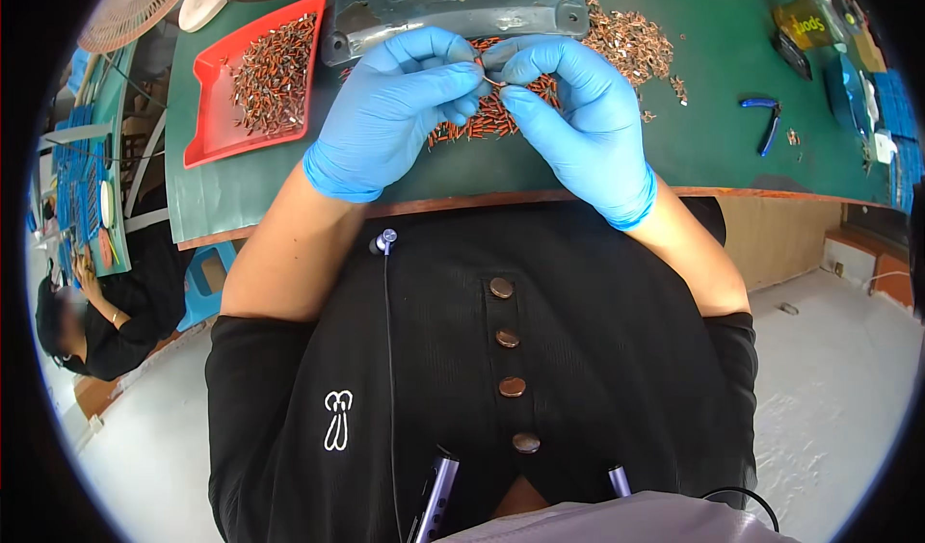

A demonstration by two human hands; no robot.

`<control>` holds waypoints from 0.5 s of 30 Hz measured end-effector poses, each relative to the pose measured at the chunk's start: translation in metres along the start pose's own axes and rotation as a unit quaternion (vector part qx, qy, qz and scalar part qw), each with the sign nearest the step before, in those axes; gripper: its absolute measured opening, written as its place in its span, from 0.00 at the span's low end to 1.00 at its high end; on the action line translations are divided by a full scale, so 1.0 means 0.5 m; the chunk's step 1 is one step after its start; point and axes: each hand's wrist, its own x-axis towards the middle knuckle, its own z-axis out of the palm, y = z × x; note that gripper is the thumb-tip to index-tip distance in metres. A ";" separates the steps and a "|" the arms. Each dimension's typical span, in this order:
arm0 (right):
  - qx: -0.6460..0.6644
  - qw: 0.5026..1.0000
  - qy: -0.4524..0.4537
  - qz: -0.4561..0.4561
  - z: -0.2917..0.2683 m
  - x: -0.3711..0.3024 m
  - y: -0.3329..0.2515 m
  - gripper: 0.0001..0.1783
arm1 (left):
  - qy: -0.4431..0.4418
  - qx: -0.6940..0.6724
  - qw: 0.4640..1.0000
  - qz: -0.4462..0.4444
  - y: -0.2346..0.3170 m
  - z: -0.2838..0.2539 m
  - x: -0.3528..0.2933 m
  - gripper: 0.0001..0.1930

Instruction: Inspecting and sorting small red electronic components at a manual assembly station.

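Observation:
Both of my hands wear blue gloves and meet above the green tabletop. My left hand (405,95) is closed, its thumb and forefinger pinching a small orange part (479,62). Fingertips hide most of that part. My right hand (578,109) pinches a thin copper-coloured metal piece (494,82) that reaches across to the left fingertips. I cannot tell whether the two pieces are joined. Below and between my hands lies a heap of small orange-and-metal parts (482,124). Behind it, to the right, spreads a pile of loose copper-coloured metal pieces (626,47).
A red tray (217,133) of similar orange parts sits to the left. The dark grey block (462,8) stands just beyond my hands. Blue-handled pliers (768,124) lie at the right. A fan (135,8) is at the far left, with another person (135,302) seated below it.

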 end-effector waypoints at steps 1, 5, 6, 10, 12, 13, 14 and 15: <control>-0.005 1.000 0.001 -0.006 -0.002 0.001 -0.002 0.07 | -0.021 -0.022 0.999 -0.012 0.002 -0.001 0.002 0.08; -0.064 0.997 -0.015 -0.044 -0.008 0.007 -0.012 0.08 | -0.035 0.018 0.999 0.003 0.012 0.008 0.008 0.09; -0.086 0.995 -0.015 -0.050 -0.009 0.009 -0.016 0.08 | -0.017 0.057 0.998 0.010 0.015 0.013 0.006 0.09; -0.148 0.986 -0.025 -0.066 -0.012 0.010 -0.030 0.08 | 0.038 0.173 0.983 0.039 0.025 0.036 -0.006 0.10; -0.159 0.985 -0.036 -0.062 -0.015 0.010 -0.032 0.08 | 0.048 0.214 0.974 0.064 0.026 0.044 -0.007 0.10; -0.162 0.984 -0.042 -0.055 -0.017 0.010 -0.032 0.08 | 0.049 0.236 0.967 0.081 0.026 0.046 -0.008 0.10; -0.164 0.984 -0.049 -0.048 -0.019 0.008 -0.031 0.07 | 0.048 0.247 0.962 0.101 0.025 0.047 -0.008 0.11; -0.110 0.993 -0.040 -0.018 -0.017 0.008 -0.028 0.07 | 0.054 0.254 0.960 0.105 0.025 0.046 -0.008 0.10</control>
